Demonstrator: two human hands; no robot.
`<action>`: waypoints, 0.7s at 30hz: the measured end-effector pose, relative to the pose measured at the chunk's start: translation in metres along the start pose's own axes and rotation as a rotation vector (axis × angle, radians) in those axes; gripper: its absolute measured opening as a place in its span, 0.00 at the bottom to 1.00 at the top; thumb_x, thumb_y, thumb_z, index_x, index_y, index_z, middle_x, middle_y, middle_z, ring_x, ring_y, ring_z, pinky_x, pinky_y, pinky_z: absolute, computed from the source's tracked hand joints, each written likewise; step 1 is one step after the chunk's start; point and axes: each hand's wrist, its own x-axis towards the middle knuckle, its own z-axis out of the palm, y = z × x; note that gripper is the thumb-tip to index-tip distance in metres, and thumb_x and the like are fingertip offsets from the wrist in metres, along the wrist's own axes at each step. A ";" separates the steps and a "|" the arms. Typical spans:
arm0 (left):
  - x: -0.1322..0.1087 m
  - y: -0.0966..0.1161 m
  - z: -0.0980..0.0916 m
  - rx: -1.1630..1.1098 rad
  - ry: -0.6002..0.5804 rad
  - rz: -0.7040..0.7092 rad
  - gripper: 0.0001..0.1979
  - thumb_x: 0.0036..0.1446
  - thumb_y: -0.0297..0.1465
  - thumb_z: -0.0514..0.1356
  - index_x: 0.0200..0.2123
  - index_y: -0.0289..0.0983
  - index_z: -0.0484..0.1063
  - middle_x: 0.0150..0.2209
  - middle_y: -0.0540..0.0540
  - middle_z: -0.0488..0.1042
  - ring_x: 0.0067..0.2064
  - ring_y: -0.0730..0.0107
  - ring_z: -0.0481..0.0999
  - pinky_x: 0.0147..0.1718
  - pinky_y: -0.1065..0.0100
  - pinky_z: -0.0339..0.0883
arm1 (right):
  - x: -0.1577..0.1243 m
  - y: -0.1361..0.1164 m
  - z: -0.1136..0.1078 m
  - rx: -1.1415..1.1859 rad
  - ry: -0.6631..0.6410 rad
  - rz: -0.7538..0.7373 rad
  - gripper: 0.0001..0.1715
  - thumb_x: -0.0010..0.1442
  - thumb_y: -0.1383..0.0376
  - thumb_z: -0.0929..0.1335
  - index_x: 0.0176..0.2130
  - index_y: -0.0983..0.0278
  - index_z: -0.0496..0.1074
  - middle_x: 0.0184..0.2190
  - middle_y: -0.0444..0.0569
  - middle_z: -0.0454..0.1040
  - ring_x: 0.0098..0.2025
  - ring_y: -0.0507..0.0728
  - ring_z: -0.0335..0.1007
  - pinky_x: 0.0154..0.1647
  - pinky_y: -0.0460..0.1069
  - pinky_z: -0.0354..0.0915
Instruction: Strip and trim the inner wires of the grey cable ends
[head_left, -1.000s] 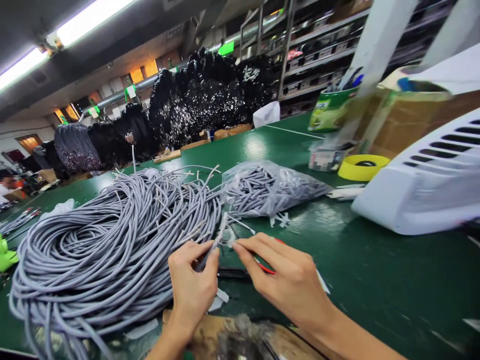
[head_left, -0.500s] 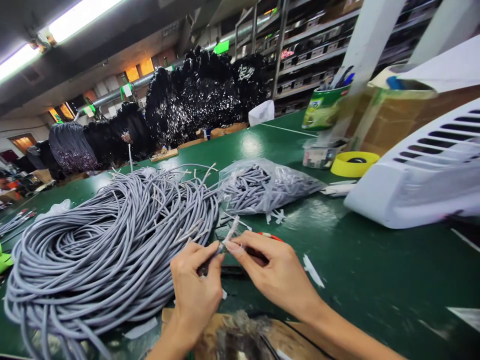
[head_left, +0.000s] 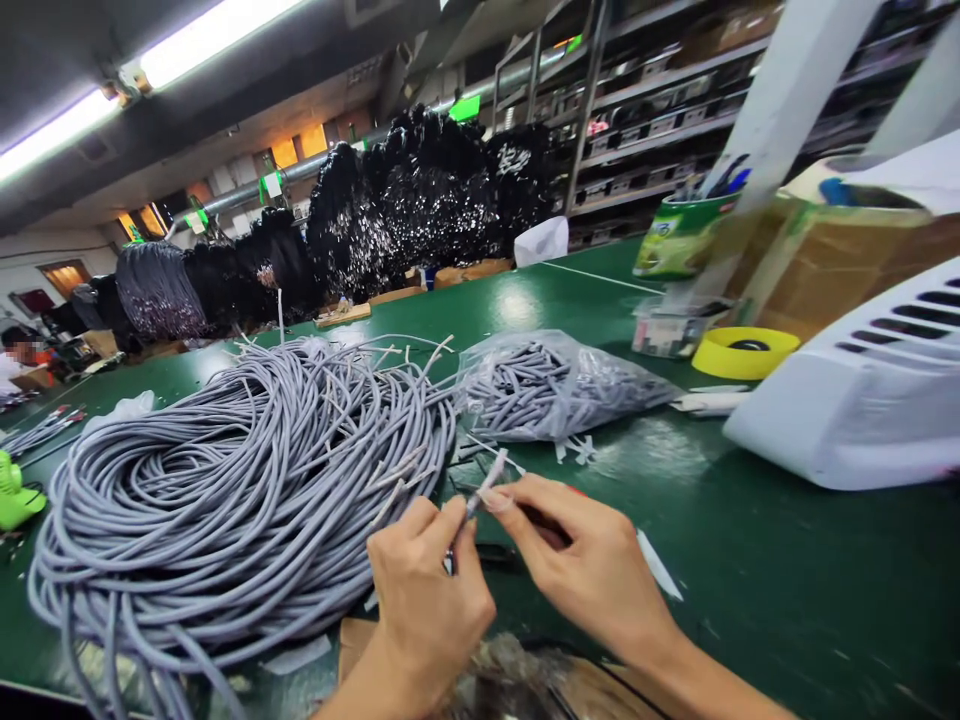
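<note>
My left hand [head_left: 431, 585] is closed around a short stretch of grey cable [head_left: 472, 503], which mostly hides inside the fist. Thumb and forefinger of my right hand [head_left: 589, 565] pinch the whitish, stripped-looking end [head_left: 495, 470] of that cable, and the two hands almost touch. What this whitish part is made of cannot be made out. To the left lies a large coil of grey cables [head_left: 247, 480], several with pale ends. Just beyond my hands rests a clear plastic bag [head_left: 559, 385] full of short grey cable or tube pieces.
A yellow tape ring [head_left: 742, 352], a small clear box [head_left: 671, 328] and a green can of pens [head_left: 682, 235] stand at the right on the green table [head_left: 817, 590]. Near them is a white vented casing [head_left: 847, 420]. Bundles of black cables [head_left: 420, 200] hang behind.
The camera view has shifted, so everything sits further right and slightly lower. My left hand has rolled a little around the cable; my right hand keeps its pinch on the whitish end.
</note>
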 end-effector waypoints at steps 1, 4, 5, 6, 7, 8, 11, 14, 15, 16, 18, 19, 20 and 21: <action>0.000 0.000 0.000 0.004 -0.001 -0.003 0.13 0.54 0.24 0.52 0.35 0.32 0.77 0.22 0.44 0.71 0.22 0.71 0.68 0.23 0.71 0.61 | -0.001 -0.001 0.000 -0.011 0.014 -0.044 0.11 0.58 0.70 0.62 0.25 0.64 0.68 0.18 0.45 0.71 0.19 0.50 0.67 0.20 0.43 0.64; 0.002 0.000 -0.003 -0.009 -0.031 -0.070 0.12 0.52 0.23 0.53 0.33 0.33 0.77 0.22 0.45 0.71 0.23 0.71 0.69 0.23 0.71 0.61 | -0.004 -0.001 0.000 -0.049 0.029 -0.227 0.10 0.57 0.73 0.63 0.28 0.64 0.70 0.20 0.46 0.73 0.21 0.52 0.69 0.24 0.45 0.66; 0.003 0.000 -0.004 -0.009 -0.044 -0.086 0.12 0.52 0.23 0.53 0.32 0.34 0.77 0.21 0.46 0.71 0.23 0.71 0.69 0.23 0.71 0.61 | -0.004 -0.001 0.000 -0.051 0.018 -0.254 0.10 0.57 0.73 0.62 0.28 0.64 0.70 0.19 0.46 0.73 0.21 0.51 0.69 0.23 0.45 0.65; 0.003 0.001 -0.004 -0.003 -0.059 -0.084 0.12 0.52 0.23 0.53 0.31 0.34 0.77 0.21 0.46 0.70 0.23 0.71 0.69 0.23 0.71 0.61 | -0.004 -0.001 0.000 -0.053 0.010 -0.244 0.10 0.57 0.73 0.62 0.28 0.64 0.70 0.19 0.46 0.73 0.20 0.51 0.69 0.23 0.45 0.65; 0.003 0.001 -0.004 0.009 -0.073 -0.069 0.12 0.52 0.23 0.53 0.31 0.34 0.77 0.21 0.46 0.70 0.23 0.71 0.69 0.23 0.71 0.61 | -0.004 0.000 0.000 -0.053 0.003 -0.204 0.11 0.58 0.72 0.62 0.27 0.64 0.69 0.19 0.46 0.72 0.20 0.51 0.68 0.22 0.45 0.65; 0.003 0.001 -0.004 0.024 -0.085 -0.046 0.12 0.52 0.23 0.53 0.31 0.33 0.77 0.21 0.45 0.70 0.23 0.70 0.69 0.23 0.71 0.61 | -0.003 0.000 -0.001 -0.051 -0.001 -0.146 0.12 0.58 0.71 0.61 0.26 0.64 0.69 0.18 0.46 0.72 0.20 0.51 0.68 0.21 0.45 0.65; 0.003 0.000 -0.003 0.049 -0.103 0.010 0.13 0.53 0.23 0.51 0.32 0.34 0.77 0.22 0.45 0.70 0.23 0.70 0.69 0.22 0.71 0.61 | -0.002 -0.001 -0.002 -0.033 0.004 -0.058 0.13 0.58 0.70 0.61 0.25 0.63 0.68 0.18 0.46 0.71 0.20 0.51 0.68 0.21 0.44 0.65; 0.003 -0.001 -0.003 0.024 -0.109 -0.016 0.13 0.52 0.23 0.51 0.32 0.34 0.76 0.22 0.46 0.70 0.23 0.70 0.69 0.23 0.72 0.61 | -0.002 -0.003 -0.003 -0.019 0.012 -0.195 0.11 0.57 0.73 0.62 0.27 0.64 0.69 0.19 0.46 0.72 0.20 0.51 0.68 0.22 0.44 0.65; 0.003 -0.001 -0.002 0.019 -0.114 -0.021 0.13 0.52 0.23 0.52 0.31 0.34 0.76 0.22 0.46 0.70 0.23 0.70 0.69 0.23 0.71 0.61 | -0.002 -0.003 -0.004 -0.020 0.015 -0.214 0.10 0.57 0.73 0.62 0.27 0.64 0.69 0.19 0.46 0.73 0.20 0.51 0.69 0.22 0.44 0.65; 0.003 -0.001 -0.002 0.024 -0.118 -0.015 0.12 0.53 0.23 0.52 0.31 0.34 0.76 0.22 0.45 0.70 0.23 0.70 0.69 0.23 0.71 0.61 | -0.001 -0.003 -0.004 -0.025 0.018 -0.196 0.10 0.56 0.73 0.62 0.27 0.64 0.69 0.19 0.46 0.72 0.20 0.51 0.69 0.22 0.44 0.65; 0.002 -0.001 0.000 0.053 -0.127 0.026 0.13 0.54 0.24 0.51 0.31 0.33 0.76 0.22 0.44 0.70 0.22 0.69 0.69 0.22 0.70 0.60 | 0.000 -0.003 -0.005 -0.031 0.025 -0.115 0.11 0.56 0.73 0.62 0.25 0.64 0.68 0.18 0.46 0.72 0.20 0.51 0.69 0.22 0.44 0.66; 0.001 0.000 0.000 0.067 -0.128 0.044 0.14 0.54 0.24 0.50 0.32 0.33 0.76 0.22 0.44 0.70 0.22 0.69 0.69 0.22 0.69 0.60 | 0.000 -0.003 -0.005 -0.036 0.026 -0.095 0.11 0.57 0.73 0.62 0.25 0.64 0.68 0.18 0.47 0.72 0.21 0.51 0.69 0.22 0.44 0.66; 0.001 0.000 0.000 0.075 -0.127 0.048 0.14 0.54 0.23 0.50 0.32 0.33 0.76 0.22 0.43 0.70 0.22 0.68 0.69 0.22 0.69 0.60 | 0.000 -0.004 -0.005 -0.043 0.028 -0.111 0.11 0.56 0.73 0.62 0.25 0.64 0.69 0.19 0.47 0.72 0.21 0.51 0.69 0.22 0.44 0.66; 0.001 0.000 0.000 0.075 -0.125 0.036 0.14 0.54 0.23 0.49 0.33 0.33 0.76 0.23 0.43 0.70 0.23 0.68 0.69 0.23 0.69 0.60 | 0.000 -0.004 -0.004 -0.051 0.022 -0.155 0.11 0.56 0.73 0.62 0.26 0.65 0.69 0.19 0.47 0.73 0.21 0.51 0.69 0.22 0.44 0.66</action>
